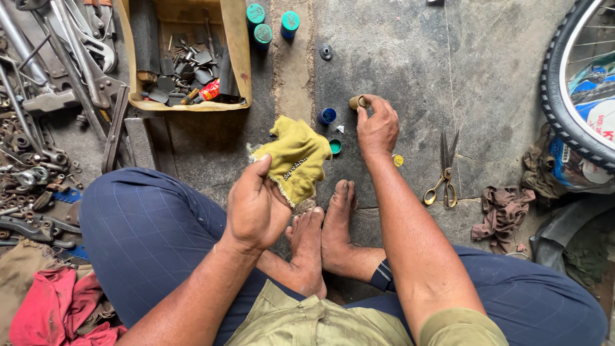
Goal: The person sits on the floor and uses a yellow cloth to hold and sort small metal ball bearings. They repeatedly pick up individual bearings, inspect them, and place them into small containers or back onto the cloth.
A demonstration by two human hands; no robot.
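Far left, tools (57, 70) lie in a heap on the stone floor (410, 57), with a red cloth (51, 307) below them. Next over, a cardboard box (238, 45) holds dark metal bits. The left hand (256, 208) is closed on a yellow rag (296, 157), thumb pressed on top, and a short run of small steel balls (295, 168) sits on the rag. Just past it, a blue cap (327, 116) and a green cap (335, 147) rest on the floor. The right hand (378, 128) reaches down, fingertips pinched on a small brass cylinder (356, 102) that touches the floor. Further right lie scissors (444, 173), then brown rags (503, 208), and a bicycle wheel (556, 96) at the edge.
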